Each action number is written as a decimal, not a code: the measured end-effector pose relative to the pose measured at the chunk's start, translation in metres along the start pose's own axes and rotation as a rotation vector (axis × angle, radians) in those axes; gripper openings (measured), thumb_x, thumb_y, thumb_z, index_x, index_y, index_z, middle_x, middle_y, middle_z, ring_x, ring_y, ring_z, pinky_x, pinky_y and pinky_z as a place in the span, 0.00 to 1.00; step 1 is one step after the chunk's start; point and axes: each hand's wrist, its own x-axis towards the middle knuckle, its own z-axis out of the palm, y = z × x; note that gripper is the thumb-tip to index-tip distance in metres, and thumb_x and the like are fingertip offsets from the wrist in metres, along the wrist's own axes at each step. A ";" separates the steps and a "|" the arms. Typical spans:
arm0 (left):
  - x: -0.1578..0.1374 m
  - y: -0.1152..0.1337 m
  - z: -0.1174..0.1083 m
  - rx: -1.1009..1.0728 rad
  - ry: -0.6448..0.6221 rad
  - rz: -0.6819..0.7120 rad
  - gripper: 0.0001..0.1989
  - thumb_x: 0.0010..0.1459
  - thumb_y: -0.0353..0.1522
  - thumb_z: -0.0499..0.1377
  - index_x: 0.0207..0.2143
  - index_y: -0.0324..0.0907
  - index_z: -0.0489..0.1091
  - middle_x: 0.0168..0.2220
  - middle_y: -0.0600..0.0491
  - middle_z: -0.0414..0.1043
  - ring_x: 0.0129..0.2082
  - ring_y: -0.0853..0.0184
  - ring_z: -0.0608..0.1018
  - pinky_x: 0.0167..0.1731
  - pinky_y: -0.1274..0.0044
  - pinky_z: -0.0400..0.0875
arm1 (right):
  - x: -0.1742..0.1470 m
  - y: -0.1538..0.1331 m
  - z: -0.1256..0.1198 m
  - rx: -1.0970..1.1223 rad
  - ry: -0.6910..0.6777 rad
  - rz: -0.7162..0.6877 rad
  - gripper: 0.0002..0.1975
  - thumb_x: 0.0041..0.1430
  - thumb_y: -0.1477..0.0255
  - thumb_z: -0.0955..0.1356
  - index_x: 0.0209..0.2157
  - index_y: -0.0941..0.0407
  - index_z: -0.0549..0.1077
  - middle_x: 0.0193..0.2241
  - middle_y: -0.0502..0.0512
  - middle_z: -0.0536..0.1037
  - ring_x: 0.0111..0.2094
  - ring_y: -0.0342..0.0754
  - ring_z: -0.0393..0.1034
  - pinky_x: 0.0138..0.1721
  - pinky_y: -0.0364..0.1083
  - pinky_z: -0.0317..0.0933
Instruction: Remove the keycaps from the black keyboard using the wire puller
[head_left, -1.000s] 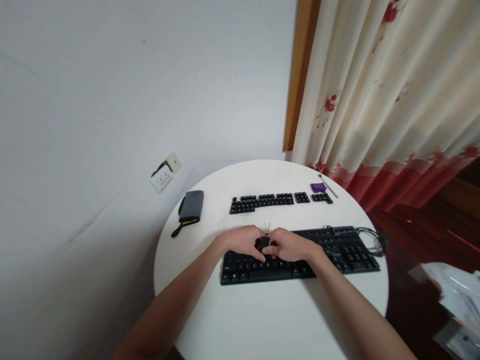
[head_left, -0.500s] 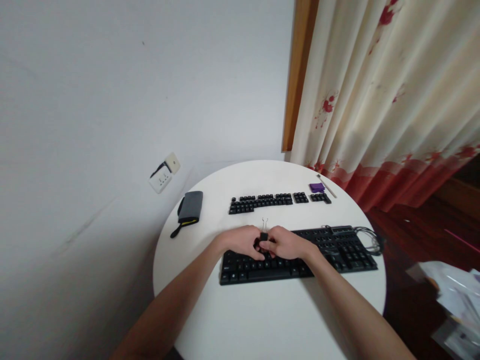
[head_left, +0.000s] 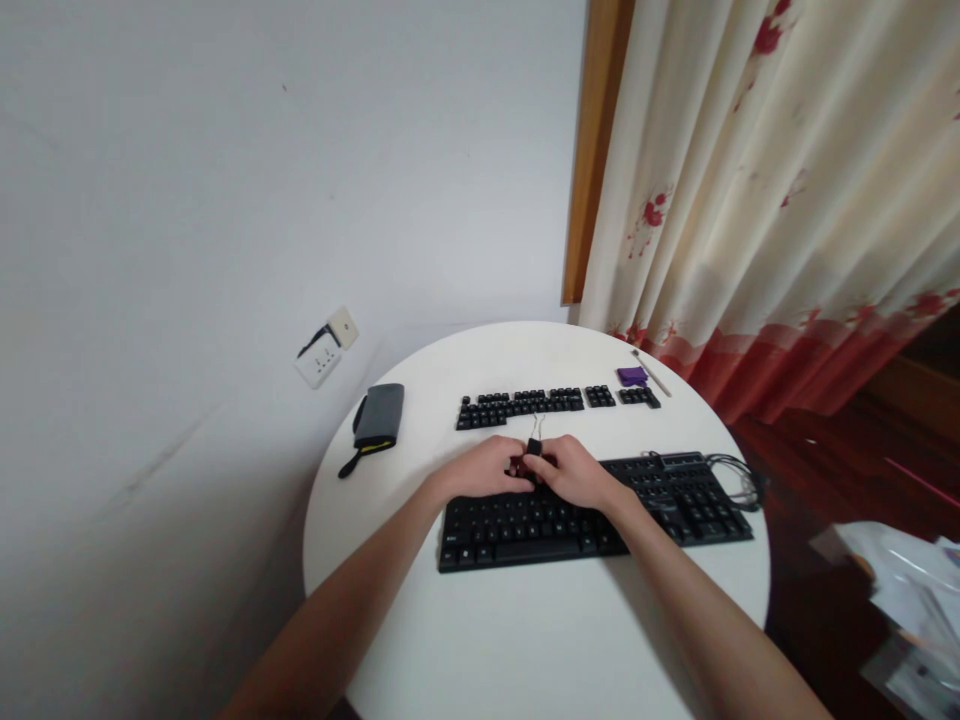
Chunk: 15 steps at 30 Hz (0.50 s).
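Above the upper edge of the black keyboard (head_left: 540, 549), my two hands meet closely. My right hand (head_left: 574, 470) is closed, its thumb pressed on the black grip of a wire keycap puller (head_left: 535, 446); the two thin wires point away from me. My left hand (head_left: 487, 467) is curled against the right one, fingers and thumb drawn together beside the puller's grip. Whatever sits between the left fingertips is hidden. Behind the hands, loose black keycaps (head_left: 545, 405) lie in rows on the white round table (head_left: 570, 630).
A grey pouch (head_left: 380, 415) with a strap lies at the left. A purple cloth (head_left: 631, 376) and a thin brush (head_left: 654, 374) lie at the back right. The keyboard's coiled cable (head_left: 742, 480) rests by the right edge. Wall and curtain (head_left: 720, 220) stand behind the table.
Both hands have shifted a little away from me, carrying the keycap puller toward the loose keycaps. More of the keyboard's keys now show below them.
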 end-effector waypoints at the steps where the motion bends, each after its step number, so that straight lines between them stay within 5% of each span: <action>1: 0.001 -0.001 0.001 0.021 0.045 0.021 0.11 0.53 0.37 0.65 0.31 0.38 0.71 0.29 0.55 0.71 0.30 0.67 0.72 0.31 0.78 0.63 | 0.000 0.000 0.000 -0.013 0.026 0.019 0.18 0.67 0.66 0.62 0.30 0.59 0.77 0.24 0.53 0.77 0.26 0.45 0.67 0.29 0.42 0.55; 15: 0.010 -0.001 0.006 -0.034 0.356 0.102 0.06 0.57 0.30 0.62 0.38 0.40 0.74 0.36 0.53 0.71 0.37 0.68 0.73 0.41 0.75 0.67 | 0.008 0.016 0.009 0.131 0.336 0.170 0.19 0.68 0.61 0.60 0.31 0.58 0.73 0.28 0.57 0.79 0.30 0.48 0.73 0.34 0.43 0.62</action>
